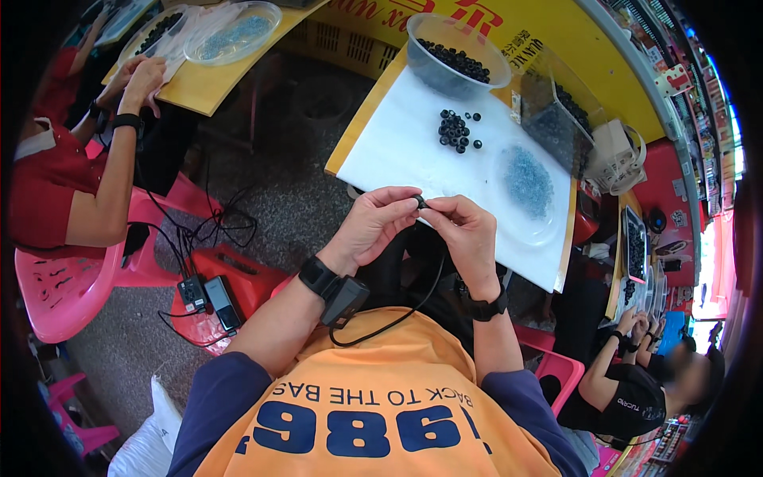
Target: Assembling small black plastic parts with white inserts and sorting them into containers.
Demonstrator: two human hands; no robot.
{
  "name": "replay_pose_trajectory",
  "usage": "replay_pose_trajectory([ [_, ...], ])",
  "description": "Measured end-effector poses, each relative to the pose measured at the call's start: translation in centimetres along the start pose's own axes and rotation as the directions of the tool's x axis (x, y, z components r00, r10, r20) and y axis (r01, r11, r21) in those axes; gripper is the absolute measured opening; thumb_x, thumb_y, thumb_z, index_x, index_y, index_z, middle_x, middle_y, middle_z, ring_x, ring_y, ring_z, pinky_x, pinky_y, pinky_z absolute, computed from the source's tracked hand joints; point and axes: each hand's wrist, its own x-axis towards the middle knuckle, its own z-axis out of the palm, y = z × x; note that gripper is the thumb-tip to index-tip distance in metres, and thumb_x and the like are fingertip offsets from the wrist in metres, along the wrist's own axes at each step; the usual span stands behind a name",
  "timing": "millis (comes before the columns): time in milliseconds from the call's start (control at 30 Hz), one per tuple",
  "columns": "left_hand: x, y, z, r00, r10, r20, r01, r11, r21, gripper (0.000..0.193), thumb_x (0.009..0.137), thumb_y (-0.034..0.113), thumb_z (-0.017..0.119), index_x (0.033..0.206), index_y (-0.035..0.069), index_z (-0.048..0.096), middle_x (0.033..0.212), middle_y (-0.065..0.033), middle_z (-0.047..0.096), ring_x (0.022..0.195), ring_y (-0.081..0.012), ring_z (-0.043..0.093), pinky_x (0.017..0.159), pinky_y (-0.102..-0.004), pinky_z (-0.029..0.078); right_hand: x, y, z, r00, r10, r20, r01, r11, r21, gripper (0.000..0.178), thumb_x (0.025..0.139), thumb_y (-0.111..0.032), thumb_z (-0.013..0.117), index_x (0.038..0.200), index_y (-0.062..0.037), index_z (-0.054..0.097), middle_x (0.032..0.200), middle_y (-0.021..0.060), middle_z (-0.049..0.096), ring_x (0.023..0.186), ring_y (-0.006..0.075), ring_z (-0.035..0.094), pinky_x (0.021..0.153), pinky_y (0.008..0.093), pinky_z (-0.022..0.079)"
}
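My left hand [377, 226] and my right hand [466, 232] meet at the near edge of the white-covered table [389, 151]. Between their pinched fingertips is a small black bead-like piece [420, 202], gripped from both sides. Fingers hide part of it, so its exact kind cannot be made out. Just beyond the hands lies a loose heap of similar black pieces [455, 132]. To its right, a clear round tray [548, 236] holds many tiny pale-blue transparent bits [528, 184].
A clear bowl [420, 70] of black pieces stands at the table's back, beside a clear bin [556, 119]. People work at the left table [199, 94] and at lower right. A red stool [230, 274] carries a power bank [222, 304] and cables; pink chairs [71, 290] stand left.
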Motion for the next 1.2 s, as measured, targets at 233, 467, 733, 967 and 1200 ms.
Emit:
replay_pose_trajectory([
  [233, -0.2, 0.0, 0.2, 0.999, -0.043, 0.033, 0.042, 0.999, 0.023, 0.024, 0.095, 0.004, 0.066, 0.118, 0.0, 0.065, 0.104, -0.0071, 0.068, 0.09, -0.0115, 0.066, 0.082, -0.0242, 0.056, 0.7, 2.0, -1.6, 0.989, 0.014, 0.144, -0.025, 0.997, 0.071, 0.017, 0.081, -0.006, 0.079, 0.096, -0.0034, 0.072, 0.087, -0.0007, 0.069, 0.078, 0.0046, 0.058, 0.068, 0.0202, 0.045],
  [467, -0.2, -0.4, 0.0, 0.989, -0.126, 0.075, 0.129, 0.991, -0.045, 0.029, 0.095, 0.007, 0.066, 0.122, 0.004, 0.056, 0.105, -0.0047, 0.064, 0.092, -0.0103, 0.065, 0.082, -0.0238, 0.056, 1.3, 1.2, -2.2, 0.956, -0.063, 0.288, 0.056, 0.998, 0.031, 0.035, 0.08, -0.009, 0.079, 0.115, -0.0089, 0.073, 0.098, -0.003, 0.068, 0.087, 0.0082, 0.053, 0.075, 0.0228, 0.042],
  [733, 0.0, -0.5, -0.2, 0.975, -0.213, 0.058, 0.215, 0.976, -0.03, 0.022, 0.095, 0.009, 0.067, 0.116, 0.005, 0.06, 0.103, -0.0034, 0.065, 0.09, -0.01, 0.065, 0.082, -0.0237, 0.056, 1.0, 2.1, -2.5, 0.937, 0.04, 0.348, -0.082, 0.991, 0.106, 0.034, 0.081, -0.01, 0.079, 0.114, -0.0079, 0.074, 0.092, -0.0039, 0.068, 0.082, 0.0075, 0.054, 0.074, 0.0231, 0.042],
  [967, -0.3, -0.7, -0.9, 0.949, -0.293, 0.118, 0.294, 0.956, 0.002, 0.018, 0.1, 0.019, 0.062, 0.107, 0.003, 0.065, 0.091, -0.0019, 0.067, 0.081, -0.0086, 0.063, 0.077, -0.0231, 0.053, 0.7, 2.1, -1.9, 0.951, -0.009, 0.31, -0.053, 0.98, 0.19, 0.034, 0.078, -0.004, 0.08, 0.112, -0.0049, 0.074, 0.092, -0.0003, 0.069, 0.08, 0.0078, 0.055, 0.072, 0.0216, 0.043],
  [1200, -0.8, -0.7, 0.3, 0.957, -0.279, 0.077, 0.278, 0.96, 0.02, 0.017, 0.098, 0.02, 0.064, 0.09, 0.007, 0.069, 0.079, 0.0014, 0.065, 0.07, -0.0061, 0.057, 0.066, -0.0214, 0.049, 0.1, 3.1, -1.4, 0.966, -0.134, 0.222, 0.074, 0.963, 0.259, 0.031, 0.078, -0.004, 0.08, 0.109, -0.0048, 0.074, 0.095, 0.002, 0.071, 0.081, 0.0087, 0.058, 0.075, 0.0238, 0.047],
])
